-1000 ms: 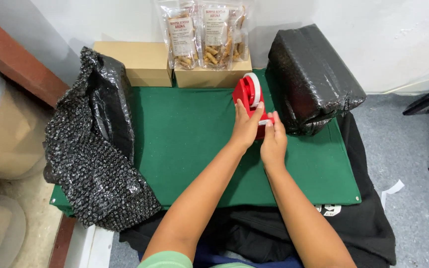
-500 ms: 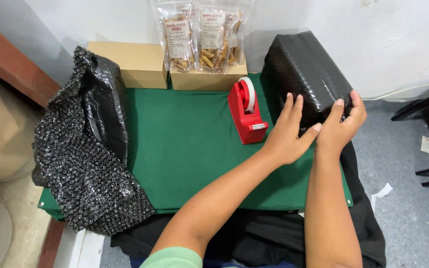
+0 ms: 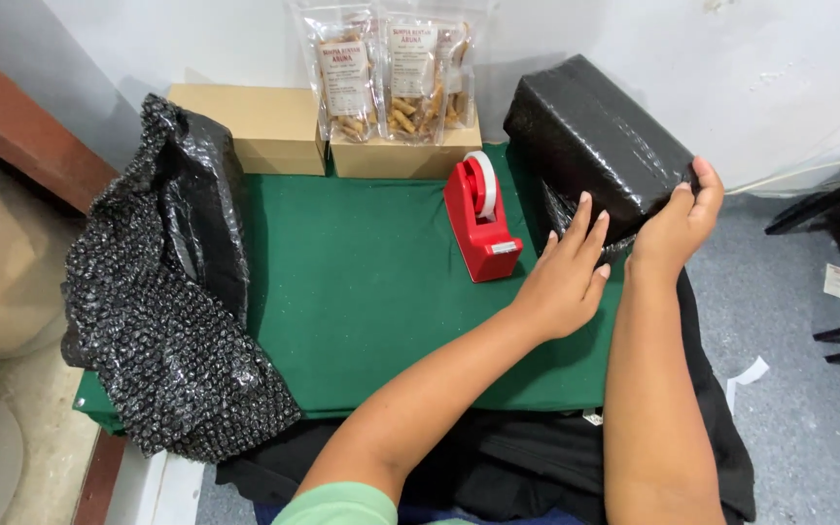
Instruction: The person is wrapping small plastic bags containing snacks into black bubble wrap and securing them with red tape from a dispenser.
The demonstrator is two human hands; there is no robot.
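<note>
A black bubble-wrapped parcel [image 3: 595, 141] lies tilted at the right end of the green mat [image 3: 362, 292]. My right hand [image 3: 678, 219] grips the parcel's near right corner, thumb and fingers closed on it. My left hand [image 3: 568, 277] is spread flat, its fingertips touching the parcel's near left edge. A red tape dispenser [image 3: 480, 228] with a white roll stands on the mat just left of my left hand, untouched.
A heap of black bubble wrap [image 3: 162, 311] covers the mat's left end. Two tan cardboard boxes [image 3: 245, 126] and clear snack pouches [image 3: 391, 73] line the back wall. Black cloth [image 3: 537, 457] hangs off the near edge. Grey floor lies to the right.
Both hands left the tape dispenser and went right to the black parcel. The right hand has closed on its corner and the left hand spread against its edge.
</note>
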